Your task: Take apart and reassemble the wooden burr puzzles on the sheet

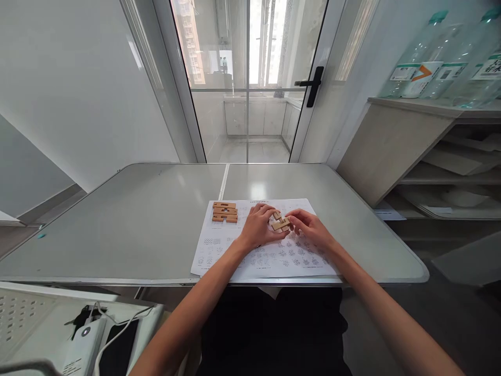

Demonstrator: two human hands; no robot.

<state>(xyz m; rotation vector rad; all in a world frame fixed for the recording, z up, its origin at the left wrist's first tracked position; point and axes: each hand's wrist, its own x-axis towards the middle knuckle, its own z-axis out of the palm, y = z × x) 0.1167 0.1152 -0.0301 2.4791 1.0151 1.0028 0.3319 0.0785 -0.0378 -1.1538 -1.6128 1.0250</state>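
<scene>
Between my two hands is a small group of notched wooden puzzle pieces [280, 224], fitted crosswise together. My left hand [260, 225] curls round their left side, with thumb below and fingers above. From the right, the fingertips of my right hand [307, 225] pinch the same pieces. Several more notched wooden pieces [225, 212] lie in a neat stack of rows to the left of my left hand. Under everything is a white printed sheet [238, 266] with small line diagrams. My hands cover part of the diagrams and of the held pieces.
The sheet lies near the front edge of a grey table [117, 224]. A white cart [35, 318] at lower left holds a white power bank [84, 347], cable and dark phone [119, 347]. Shelves [410, 136] with plastic bottles [450, 62] stand right; a glass door [250, 78] is ahead.
</scene>
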